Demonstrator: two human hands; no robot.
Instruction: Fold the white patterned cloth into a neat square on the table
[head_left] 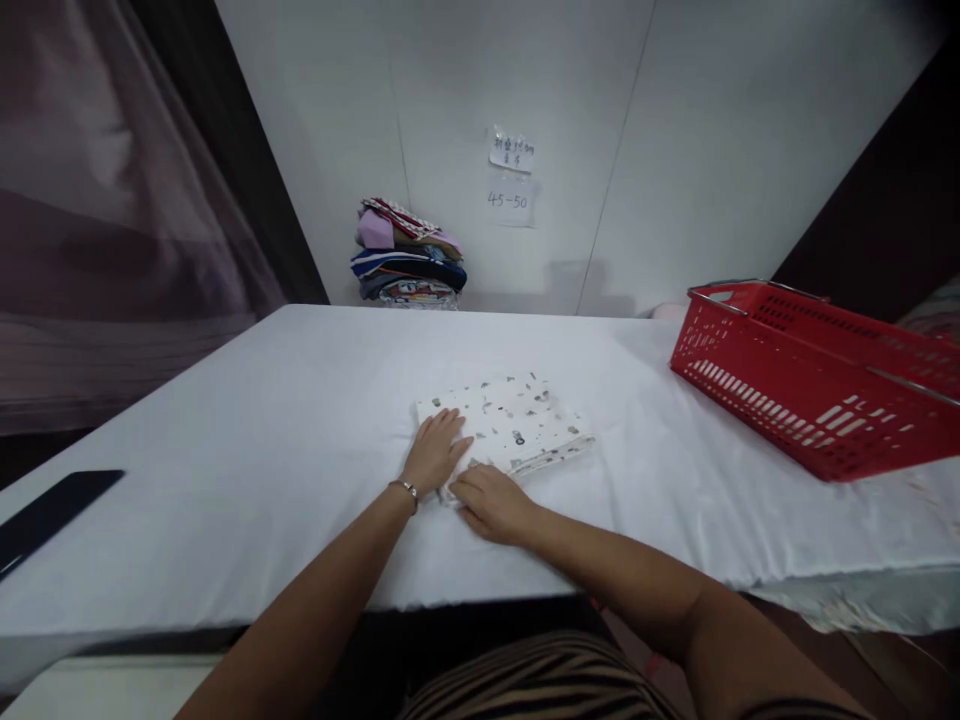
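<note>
Tabletop, white-covered; red perforated shopping basket at right; mid-table, printed white cloth, looks mostly folded into a rectangle, near edge seemingly not yet squared. Left hand lies flat on it, open; right hand curls at near corner, can't tell if gripping.

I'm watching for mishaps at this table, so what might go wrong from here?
The bracelet just behind the left hand is close to the patterned cloth, so it might snag the fabric. The cloth's near edge shows loose-looking layers beside the right hand, so they might slip or crease. The stack of folded fabrics by the wall looks uneven, so a bump might topple it.
</note>
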